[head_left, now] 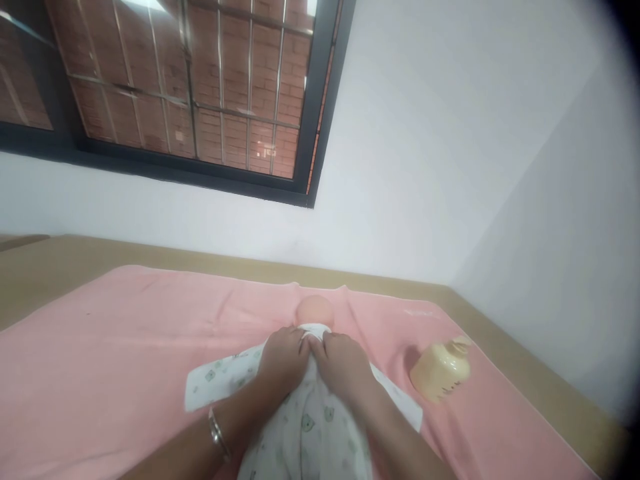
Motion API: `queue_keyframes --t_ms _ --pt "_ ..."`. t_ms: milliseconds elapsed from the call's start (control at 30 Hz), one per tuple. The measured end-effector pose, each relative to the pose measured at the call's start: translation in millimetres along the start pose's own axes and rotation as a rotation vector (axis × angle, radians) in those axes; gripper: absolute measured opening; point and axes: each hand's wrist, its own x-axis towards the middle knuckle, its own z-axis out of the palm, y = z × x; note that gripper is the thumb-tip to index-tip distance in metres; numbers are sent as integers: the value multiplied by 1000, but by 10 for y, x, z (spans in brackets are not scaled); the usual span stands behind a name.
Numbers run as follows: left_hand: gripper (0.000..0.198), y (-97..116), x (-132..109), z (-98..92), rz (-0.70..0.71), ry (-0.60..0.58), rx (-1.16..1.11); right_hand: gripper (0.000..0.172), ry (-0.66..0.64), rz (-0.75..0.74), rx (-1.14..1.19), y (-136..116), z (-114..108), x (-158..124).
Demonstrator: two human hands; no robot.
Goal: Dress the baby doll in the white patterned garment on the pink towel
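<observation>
The baby doll [315, 311] lies on its back in the middle of the pink towel [115, 360], dressed in a white printed garment [310, 427]. Your left hand [284, 360] and right hand [344, 363] sit side by side at its collar, both pinched shut on the fabric. A cream bottle [441, 370] lies tipped nearby to the right, on the towel, under the barred window [200, 87]

Doll [315, 313] mostly hidden under garment [305, 427]; garment cut off at btm edge.
</observation>
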Motion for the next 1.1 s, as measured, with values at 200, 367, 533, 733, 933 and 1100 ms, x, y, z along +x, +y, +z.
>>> queue_keyframes --t_ms 200,367,533,733,933,1100 --pt "35 -1 -11 29 -52 34 -58 75 -119 18 64 157 -13 90" --pt "31 -4 -22 15 7 70 -71 69 -87 2 9 73 -45 4" --pt "30 -4 -17 -2 -4 20 -2 64 -51 -36 -2 44 -31 -7" --pt "35 0 -29 35 -13 55 15 73 -203 7 153 227 -52 128" --pt "33 8 -34 -4 43 93 7 63 -9 -43 -25 87 -51 28" --pt "34 23 -26 -10 -24 42 74 65 -27 -74 5 98 -72 46"
